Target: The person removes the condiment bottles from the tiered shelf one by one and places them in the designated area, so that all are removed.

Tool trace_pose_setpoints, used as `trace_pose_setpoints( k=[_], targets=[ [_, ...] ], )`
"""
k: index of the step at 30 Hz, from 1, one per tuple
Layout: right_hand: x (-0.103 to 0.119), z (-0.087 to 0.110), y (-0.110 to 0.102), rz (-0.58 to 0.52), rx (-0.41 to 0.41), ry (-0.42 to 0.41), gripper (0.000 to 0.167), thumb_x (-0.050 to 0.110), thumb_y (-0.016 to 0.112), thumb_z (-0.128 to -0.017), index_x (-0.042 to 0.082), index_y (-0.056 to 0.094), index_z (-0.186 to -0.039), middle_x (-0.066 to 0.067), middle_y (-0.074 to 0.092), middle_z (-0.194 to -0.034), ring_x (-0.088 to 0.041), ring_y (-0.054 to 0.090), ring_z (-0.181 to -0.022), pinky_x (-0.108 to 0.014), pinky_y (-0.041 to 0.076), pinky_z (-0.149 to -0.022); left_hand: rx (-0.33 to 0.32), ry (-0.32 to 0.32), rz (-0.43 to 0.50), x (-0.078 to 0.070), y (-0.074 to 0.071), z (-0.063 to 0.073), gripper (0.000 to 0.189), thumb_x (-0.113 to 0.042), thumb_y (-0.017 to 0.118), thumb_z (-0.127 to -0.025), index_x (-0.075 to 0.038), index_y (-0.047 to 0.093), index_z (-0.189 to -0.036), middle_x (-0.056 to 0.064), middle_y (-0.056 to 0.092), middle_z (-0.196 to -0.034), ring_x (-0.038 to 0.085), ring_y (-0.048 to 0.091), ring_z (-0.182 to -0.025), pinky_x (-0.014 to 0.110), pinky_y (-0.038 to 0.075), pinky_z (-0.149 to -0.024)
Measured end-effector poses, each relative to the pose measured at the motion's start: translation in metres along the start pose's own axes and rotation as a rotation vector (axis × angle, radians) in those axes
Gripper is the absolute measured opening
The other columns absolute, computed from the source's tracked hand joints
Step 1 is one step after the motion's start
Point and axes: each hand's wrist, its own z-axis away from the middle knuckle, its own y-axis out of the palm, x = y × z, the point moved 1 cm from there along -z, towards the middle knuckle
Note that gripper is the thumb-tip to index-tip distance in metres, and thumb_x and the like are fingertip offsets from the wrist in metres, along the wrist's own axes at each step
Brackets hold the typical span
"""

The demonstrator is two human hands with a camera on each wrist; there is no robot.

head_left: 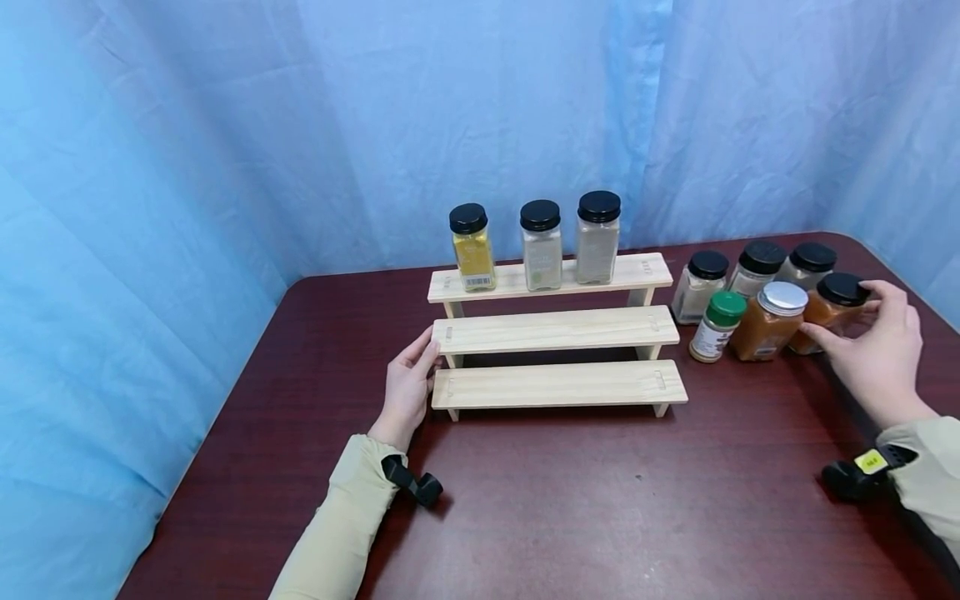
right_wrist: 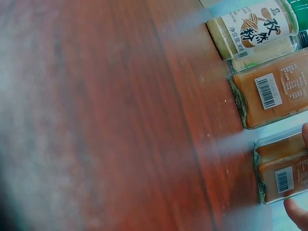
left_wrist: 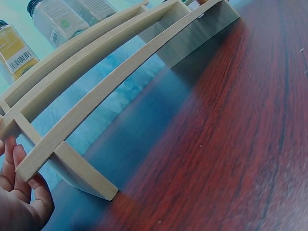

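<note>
A three-tier wooden rack (head_left: 555,331) stands on the table. My left hand (head_left: 408,385) holds its left end at the middle tier, fingers (left_wrist: 9,166) bent about the wood. On the top tier stand a jar of yellow powder (head_left: 474,254) and two black-lidded jars of pale powder (head_left: 542,254) (head_left: 597,246). At the right, my right hand (head_left: 885,350) grips a black-lidded spice jar (head_left: 821,321) of orange-brown powder between thumb and fingers. In the right wrist view that spice jar (right_wrist: 284,178) stands upright beside a silver-lidded jar (right_wrist: 272,91).
Left of the gripped jar are the silver-lidded jar (head_left: 770,321) and a green-capped bottle (head_left: 716,327). Black-lidded jars (head_left: 697,292) (head_left: 753,271) (head_left: 806,265) stand behind them. A blue curtain (head_left: 450,108) hangs behind the dark red table (head_left: 570,500).
</note>
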Motion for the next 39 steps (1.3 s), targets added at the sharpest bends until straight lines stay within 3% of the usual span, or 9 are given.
trace_pose_setpoints(
  k=[4,9,13,15,17,21,25,33,39],
  targets=[
    [0.000,-0.001,0.000,0.001,0.003,-0.004,0.072,0.005,0.066,-0.085,0.001,0.023,-0.143,-0.030,0.040,-0.119,-0.041,0.044,-0.105,-0.015,0.024,-0.067,0.004,0.000,-0.001,-0.001,0.000,0.000,0.040,-0.012,0.054,-0.097,-0.009,0.051,-0.137,-0.007,0.065,-0.100,0.005,0.052,-0.072,0.016,0.043,-0.055],
    [0.001,0.001,-0.002,-0.006,0.020,-0.009,0.073,0.005,0.065,-0.087,0.000,0.021,-0.144,-0.032,0.038,-0.119,-0.046,0.038,-0.113,-0.038,0.034,-0.078,0.005,0.000,-0.003,-0.001,-0.001,0.000,0.040,-0.012,0.053,-0.097,-0.008,0.051,-0.137,-0.010,0.065,-0.094,0.003,0.051,-0.070,0.015,0.040,-0.051],
    [-0.001,0.001,-0.002,-0.003,0.046,0.012,0.074,0.010,0.064,-0.088,0.003,0.019,-0.145,-0.032,0.036,-0.123,-0.046,0.041,-0.113,-0.037,0.036,-0.078,0.003,0.001,0.008,0.000,-0.001,0.000,0.040,-0.011,0.053,-0.097,-0.008,0.051,-0.137,-0.011,0.065,-0.091,0.003,0.051,-0.069,0.014,0.038,-0.050],
    [-0.010,-0.002,-0.001,-0.001,0.064,0.044,0.075,0.018,0.064,-0.089,0.009,0.017,-0.148,-0.030,0.035,-0.126,-0.043,0.044,-0.113,-0.028,0.041,-0.077,0.004,0.002,0.011,0.001,-0.001,0.000,0.040,-0.011,0.053,-0.097,-0.007,0.050,-0.137,-0.012,0.064,-0.091,0.003,0.051,-0.069,0.014,0.039,-0.051],
    [-0.024,-0.007,0.002,-0.016,0.085,0.082,0.078,0.024,0.063,-0.090,0.018,0.014,-0.150,-0.029,0.032,-0.132,-0.044,0.044,-0.117,-0.038,0.049,-0.089,0.006,0.001,0.012,0.001,-0.001,0.000,0.041,-0.011,0.053,-0.097,-0.007,0.050,-0.137,-0.011,0.065,-0.092,0.003,0.051,-0.069,0.014,0.039,-0.052],
    [-0.061,-0.021,0.008,-0.044,0.094,0.119,0.086,0.033,0.063,-0.088,0.039,0.002,-0.149,-0.026,0.027,-0.144,-0.046,0.040,-0.126,-0.059,0.039,-0.096,0.005,0.000,0.013,0.002,-0.001,0.000,0.040,-0.011,0.053,-0.097,-0.008,0.050,-0.137,-0.012,0.064,-0.093,0.003,0.051,-0.071,0.015,0.041,-0.054],
    [-0.087,-0.032,0.011,-0.053,0.066,0.126,0.089,0.040,0.064,-0.087,0.045,-0.001,-0.146,-0.022,0.029,-0.147,-0.042,0.040,-0.130,-0.059,0.039,-0.094,0.006,0.003,0.001,0.001,0.000,0.000,0.041,-0.012,0.053,-0.097,-0.009,0.050,-0.138,-0.012,0.063,-0.089,0.005,0.051,-0.072,0.016,0.040,-0.054],
    [-0.092,-0.035,0.001,-0.202,-0.084,0.085,0.073,0.029,0.067,-0.086,0.043,0.023,-0.143,0.025,0.035,-0.123,0.006,0.046,-0.118,-0.016,0.038,-0.100,0.011,0.002,-0.001,0.000,0.000,0.000,0.041,-0.012,0.053,-0.098,-0.008,0.050,-0.138,-0.013,0.062,-0.087,0.005,0.051,-0.072,0.016,0.040,-0.055],
    [-0.030,-0.007,-0.019,-0.338,-0.108,-0.005,0.065,0.019,0.062,-0.090,0.033,0.027,-0.144,0.023,0.039,-0.124,0.010,0.046,-0.111,-0.010,0.037,-0.097,0.010,0.006,-0.003,0.000,-0.001,0.000,0.040,-0.013,0.053,-0.097,-0.008,0.050,-0.137,-0.013,0.064,-0.090,0.004,0.051,-0.072,0.015,0.041,-0.055]
  ],
)
